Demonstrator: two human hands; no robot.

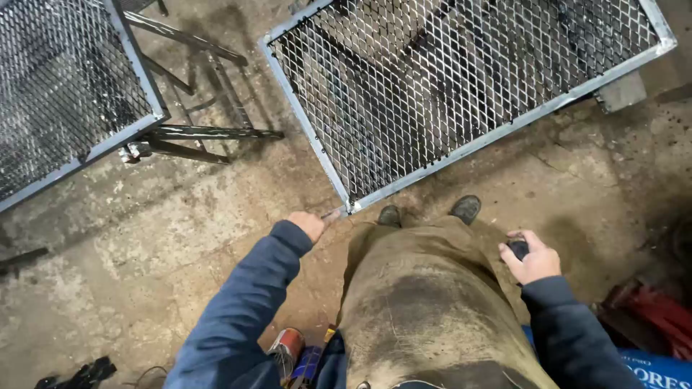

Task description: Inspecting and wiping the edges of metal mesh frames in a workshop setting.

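Stained, cracked concrete floor (166,230) fills the head view, grey-brown and dusty.

1. Large grey steel frame filled with expanded diamond mesh (461,79) lies tilted across the upper right. Its near corner points toward the person and sits just ahead of the 2 dark shoes (466,209).
2. A second grey mesh panel of the same build (58,86) occupies the upper left, resting on a dark welded stand of angle bars (202,133). It lies well apart from the first frame.
3. Worn tan leather apron (425,302) covers the person's front, darkened at its centre.
4. Red object (652,313), partly out of view, lies at the right edge, near the right sleeve.
5. Black item (79,374) lies on the floor at the lower left; its kind cannot be determined.

Hand states:
- Left hand (308,225), in a blue sleeve, is closed around a small slender metal-coloured tool (334,214). The tool tip reaches the near corner of the large frame; whether it is touching cannot be confirmed.
- Right hand (532,258) is curled around a small dark rounded object (517,248), held beside the apron and well apart from the frame.
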